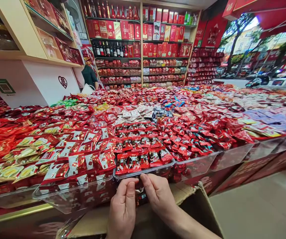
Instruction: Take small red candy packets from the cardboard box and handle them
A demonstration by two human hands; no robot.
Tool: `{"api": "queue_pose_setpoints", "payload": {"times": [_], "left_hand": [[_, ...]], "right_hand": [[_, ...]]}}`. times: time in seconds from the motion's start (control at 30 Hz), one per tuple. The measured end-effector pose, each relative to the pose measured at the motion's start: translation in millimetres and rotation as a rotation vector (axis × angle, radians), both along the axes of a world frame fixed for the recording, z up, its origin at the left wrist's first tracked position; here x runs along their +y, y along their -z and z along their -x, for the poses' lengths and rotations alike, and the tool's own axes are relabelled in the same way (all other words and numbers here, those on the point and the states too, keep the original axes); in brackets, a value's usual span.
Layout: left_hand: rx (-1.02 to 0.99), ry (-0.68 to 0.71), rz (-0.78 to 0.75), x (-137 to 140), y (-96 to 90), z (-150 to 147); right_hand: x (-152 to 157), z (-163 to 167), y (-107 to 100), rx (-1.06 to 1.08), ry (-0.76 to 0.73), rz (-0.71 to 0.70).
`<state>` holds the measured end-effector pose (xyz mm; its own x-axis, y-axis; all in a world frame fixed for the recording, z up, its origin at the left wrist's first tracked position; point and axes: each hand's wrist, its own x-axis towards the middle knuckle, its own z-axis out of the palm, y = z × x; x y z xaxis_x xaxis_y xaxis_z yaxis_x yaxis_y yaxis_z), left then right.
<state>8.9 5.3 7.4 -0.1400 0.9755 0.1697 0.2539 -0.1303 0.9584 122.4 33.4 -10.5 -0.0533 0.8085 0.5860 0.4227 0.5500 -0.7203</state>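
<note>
My left hand and my right hand meet just below the front lip of a clear plastic bin. The fingers of both hands curl inward and pinch a small dark, glossy wrapped candy between them, thumbs on top; most of it is hidden behind my knuckles, so I cannot tell its exact shape. It sits in the gap between my hands, right under the bin's rim and over an open cardboard box with rough brown flaps.

The bin above my fingers is thin, transparent and rounded at the corners, packed with small red foil packets, crinkly and shiny, lined up in rows. Just to the left, another clear bin holds flat red and white sachets; further left lie packets with pale yellow-green ovals. The whole tabletop is a carpet of such wrappers, mostly red, with lilac ones far right.

Behind, wooden shelves carry red boxes and dark bottles, and a person in a dark top stands by them.
</note>
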Motion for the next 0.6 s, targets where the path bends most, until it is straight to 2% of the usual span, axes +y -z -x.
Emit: {"api": "queue_pose_setpoints", "payload": {"times": [0.1,0.17,0.23,0.37,0.43,0.5,0.6], "left_hand": [[-0.162,0.155,0.282,-1.4,-6.3,5.3],[-0.282,0.239,0.394,-1.7,-9.0,9.6],[-0.385,0.21,0.366,-2.4,-11.4,12.1],[-0.494,0.035,0.183,-5.7,-19.4,8.6],[-0.543,0.011,0.153,-6.9,-23.3,5.4],[-0.561,0.012,0.146,-6.4,-24.3,4.3],[-0.546,0.044,0.165,-2.6,-18.9,7.4]], "right_hand": [[-2.2,-9.6,0.0,-0.118,0.015,-0.332],[-5.0,-13.3,-2.4,-0.114,-0.049,-0.376],[-8.8,-13.4,-6.1,-0.021,-0.093,-0.226],[-14.5,-7.5,-13.1,0.344,-0.19,0.285],[-14.3,-5.4,-14.9,0.553,-0.255,0.452],[-12.2,-5.0,-15.6,0.7,-0.28,0.519],[-8.9,-6.0,-16.1,0.778,-0.247,0.497]]}}
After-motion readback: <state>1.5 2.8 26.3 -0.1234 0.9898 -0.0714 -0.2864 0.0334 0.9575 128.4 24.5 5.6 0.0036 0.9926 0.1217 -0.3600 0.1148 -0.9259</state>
